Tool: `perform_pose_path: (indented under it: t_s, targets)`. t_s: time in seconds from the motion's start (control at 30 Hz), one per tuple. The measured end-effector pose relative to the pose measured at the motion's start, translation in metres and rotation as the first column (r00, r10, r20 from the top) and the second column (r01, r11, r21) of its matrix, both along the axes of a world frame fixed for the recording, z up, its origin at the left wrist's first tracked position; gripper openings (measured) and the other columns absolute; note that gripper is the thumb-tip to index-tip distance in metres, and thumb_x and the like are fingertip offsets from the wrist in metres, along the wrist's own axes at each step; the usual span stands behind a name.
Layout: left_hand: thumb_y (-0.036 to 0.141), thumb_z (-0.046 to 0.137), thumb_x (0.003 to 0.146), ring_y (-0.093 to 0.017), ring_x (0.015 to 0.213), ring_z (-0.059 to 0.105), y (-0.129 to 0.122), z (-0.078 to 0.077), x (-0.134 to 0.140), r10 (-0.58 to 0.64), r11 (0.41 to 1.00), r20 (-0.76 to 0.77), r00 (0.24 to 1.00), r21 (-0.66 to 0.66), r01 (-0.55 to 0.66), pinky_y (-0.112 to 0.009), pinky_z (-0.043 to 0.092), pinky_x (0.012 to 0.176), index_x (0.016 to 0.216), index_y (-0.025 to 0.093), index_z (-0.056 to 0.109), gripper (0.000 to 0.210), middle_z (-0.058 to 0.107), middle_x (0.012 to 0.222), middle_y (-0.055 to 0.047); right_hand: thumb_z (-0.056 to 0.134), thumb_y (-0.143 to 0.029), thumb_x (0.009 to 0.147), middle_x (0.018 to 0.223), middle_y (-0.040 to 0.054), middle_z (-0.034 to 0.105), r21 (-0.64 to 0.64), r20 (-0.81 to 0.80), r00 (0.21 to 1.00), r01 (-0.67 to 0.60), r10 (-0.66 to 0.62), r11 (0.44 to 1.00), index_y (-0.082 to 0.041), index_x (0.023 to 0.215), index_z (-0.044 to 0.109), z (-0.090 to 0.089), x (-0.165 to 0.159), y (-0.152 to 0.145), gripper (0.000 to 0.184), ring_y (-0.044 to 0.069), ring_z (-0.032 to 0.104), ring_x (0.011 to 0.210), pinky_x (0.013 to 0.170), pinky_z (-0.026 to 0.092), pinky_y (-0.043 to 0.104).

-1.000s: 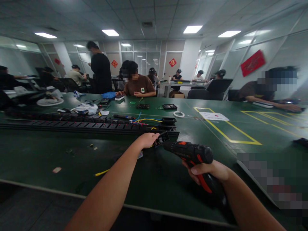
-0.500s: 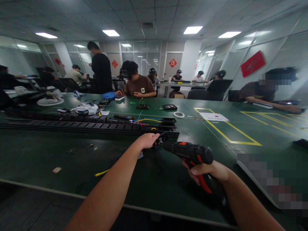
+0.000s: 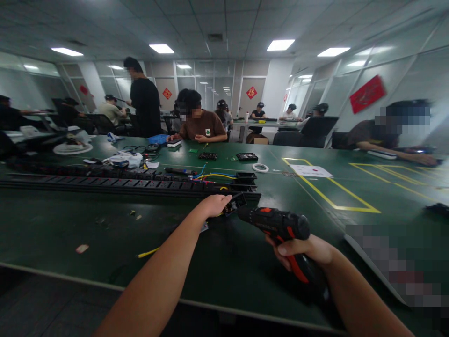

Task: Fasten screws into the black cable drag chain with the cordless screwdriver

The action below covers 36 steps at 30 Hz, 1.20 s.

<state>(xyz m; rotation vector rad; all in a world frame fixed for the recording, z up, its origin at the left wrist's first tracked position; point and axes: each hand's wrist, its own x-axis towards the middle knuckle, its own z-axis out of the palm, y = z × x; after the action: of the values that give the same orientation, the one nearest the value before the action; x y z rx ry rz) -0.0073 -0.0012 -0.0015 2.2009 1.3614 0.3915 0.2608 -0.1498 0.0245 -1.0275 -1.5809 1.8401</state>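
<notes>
My two hands work apart from each other over a dark green counter (image 3: 252, 276). Near the centre of the frame, the fingers of my left hand (image 3: 214, 205) grip a small, open black housing (image 3: 237, 201), tilted. Right of centre, my right hand (image 3: 308, 248) is wrapped around the handle of a black-and-orange cordless drill (image 3: 277, 223). Its nose points left, close to the housing; I cannot tell whether they touch. Long black power strips (image 3: 122, 183) stretch from the left edge to the middle, just beyond my left hand. A yellow cable end (image 3: 147, 253) lies at lower left. At upper centre, a person in a brown T-shirt (image 3: 210, 122) sits across the counter.
</notes>
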Motion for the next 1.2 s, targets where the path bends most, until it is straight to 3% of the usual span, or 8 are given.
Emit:
perform_pose_path:
  t_s: [1.2]
  targets:
    - [0.062, 0.025, 0.100, -0.028, 0.117, 0.064, -0.0019, 0.0021, 0.0002, 0.016, 1.000, -0.004, 1.000, -0.007, -0.016, -0.033, 0.046, 0.097, 0.112, 0.019, 0.073, 0.065, 0.070, 0.126, -0.012, 0.078, -0.035, 0.066, 0.057, 0.0005, 0.066, -0.035, -0.038, 0.998, 0.039, -0.040, 0.999, -0.014, 0.093, 0.061, 0.0000, -0.0024, -0.0039, 0.038, 0.013, 0.056, 0.046, 0.046, 0.041, 0.022]
